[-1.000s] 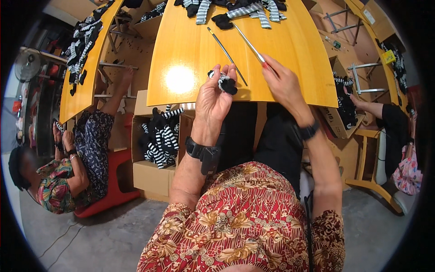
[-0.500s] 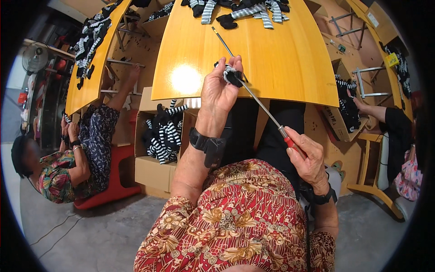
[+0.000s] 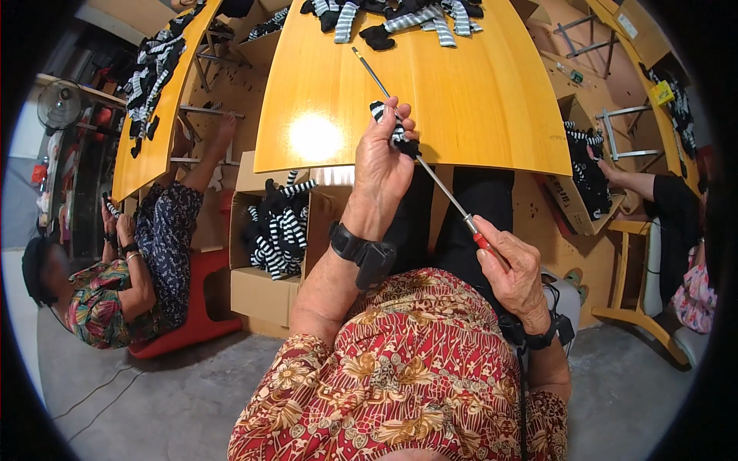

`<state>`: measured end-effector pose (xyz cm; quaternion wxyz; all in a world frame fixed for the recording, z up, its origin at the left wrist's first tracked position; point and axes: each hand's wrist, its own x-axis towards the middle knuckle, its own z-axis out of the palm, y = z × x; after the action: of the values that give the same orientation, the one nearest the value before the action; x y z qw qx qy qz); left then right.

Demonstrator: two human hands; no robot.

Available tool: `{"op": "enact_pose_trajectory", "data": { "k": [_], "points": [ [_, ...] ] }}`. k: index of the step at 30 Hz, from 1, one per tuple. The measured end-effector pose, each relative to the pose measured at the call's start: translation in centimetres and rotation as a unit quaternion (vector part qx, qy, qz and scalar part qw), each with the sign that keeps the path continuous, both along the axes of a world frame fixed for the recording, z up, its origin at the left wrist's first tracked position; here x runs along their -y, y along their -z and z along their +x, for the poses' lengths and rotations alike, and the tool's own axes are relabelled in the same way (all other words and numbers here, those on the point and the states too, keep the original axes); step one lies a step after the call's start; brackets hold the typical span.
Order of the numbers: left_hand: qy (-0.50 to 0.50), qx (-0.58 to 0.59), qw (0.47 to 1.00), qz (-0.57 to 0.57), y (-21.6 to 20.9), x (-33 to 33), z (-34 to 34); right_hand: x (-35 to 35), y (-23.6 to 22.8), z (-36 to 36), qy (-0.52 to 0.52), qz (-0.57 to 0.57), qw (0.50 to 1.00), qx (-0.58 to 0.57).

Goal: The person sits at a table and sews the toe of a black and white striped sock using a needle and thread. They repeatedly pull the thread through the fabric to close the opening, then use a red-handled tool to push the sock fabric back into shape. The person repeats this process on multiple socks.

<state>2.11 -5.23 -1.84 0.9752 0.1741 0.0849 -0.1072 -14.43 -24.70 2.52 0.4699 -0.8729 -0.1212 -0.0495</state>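
At the far left, a person in a floral top (image 3: 96, 303) is sitting low on a red plastic seat (image 3: 188, 323) beside a second yellow wooden desk (image 3: 157, 146) draped with striped fabric pieces. Right of that person, an open cardboard box (image 3: 265, 288) under the desk is holding black-and-white striped socks (image 3: 280, 230). In the middle, the wearer's left hand (image 3: 384, 165), with a black band on its wrist, is rising in front of the near edge of a curved yellow wooden desk (image 3: 469, 100); its fingers (image 3: 396, 127) are closing tightly around a small black-and-white striped fabric piece (image 3: 392, 131). A long thin metal rod with a red handle (image 3: 442, 188) is passing through that piece, its far tip lying over the desk. Lower right, the right hand (image 3: 511, 269) is gripping the rod's red handle, fingers curled around it. A heap of striped socks (image 3: 400, 15) is lying at the desk's far edge. At the far right, another person's arm (image 3: 638, 184) is reaching toward a box.
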Motion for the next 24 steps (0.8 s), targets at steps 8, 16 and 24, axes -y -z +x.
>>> {"op": "enact_pose_trajectory", "data": {
  "k": [8,16,24],
  "points": [
    [-0.036,0.057,0.996,0.056,-2.4,1.2,-0.1,-1.5,1.2,-0.1,0.016,0.048,0.997,0.064],
    [-0.012,0.128,0.988,0.089,-5.3,3.2,-1.0,-2.5,1.5,1.0,0.038,0.051,0.990,0.126],
    [0.093,0.159,0.972,0.147,-5.1,2.0,-2.1,-0.7,1.2,2.7,0.035,0.038,0.983,0.178]
  ]
}}
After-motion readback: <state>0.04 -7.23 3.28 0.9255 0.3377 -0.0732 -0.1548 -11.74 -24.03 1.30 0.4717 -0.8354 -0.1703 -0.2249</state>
